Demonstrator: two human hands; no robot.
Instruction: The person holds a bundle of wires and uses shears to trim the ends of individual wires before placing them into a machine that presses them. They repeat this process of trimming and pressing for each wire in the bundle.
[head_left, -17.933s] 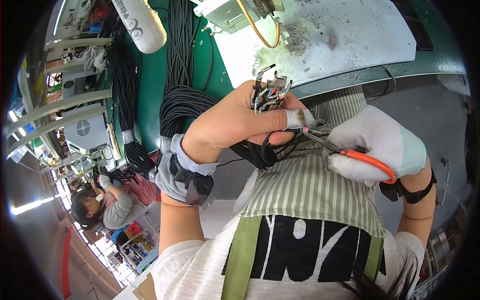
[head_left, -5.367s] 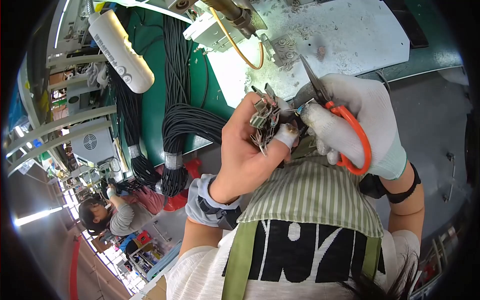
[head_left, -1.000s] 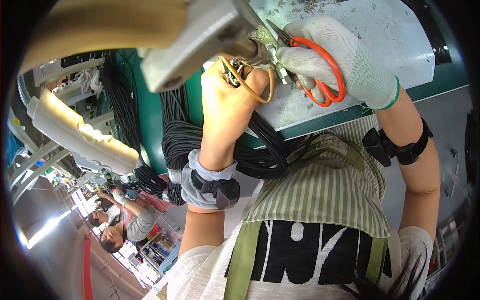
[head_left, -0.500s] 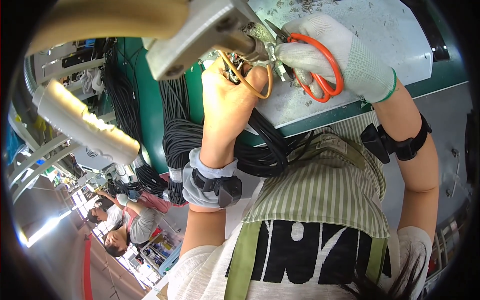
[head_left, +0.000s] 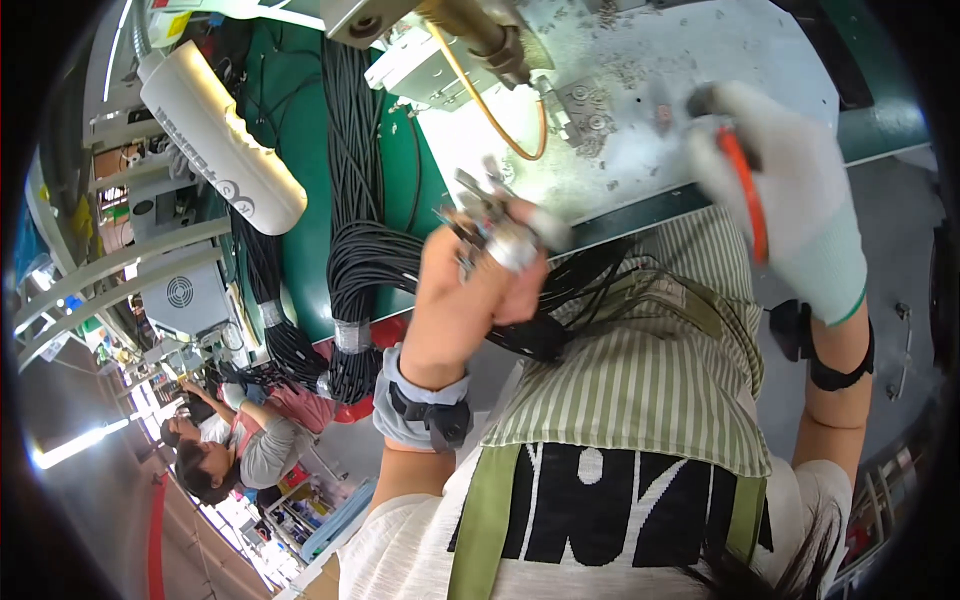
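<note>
left hand (head_left: 470, 300) grips a blurred cluster of metal connectors (head_left: 490, 215).

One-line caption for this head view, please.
Bare left hand grips a cluster of metal connectors on black cables; gloved right hand holds orange-handled scissors.

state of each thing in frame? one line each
left hand: bare, closed on connector cluster
connector cluster: held up, wires trailing down
right hand: gloved, gripping scissors, blurred
scissors: orange handles in palm; blades not visible
cable bundles: taped, draped over bench edge
orange tube: looped under overhead tool
</note>
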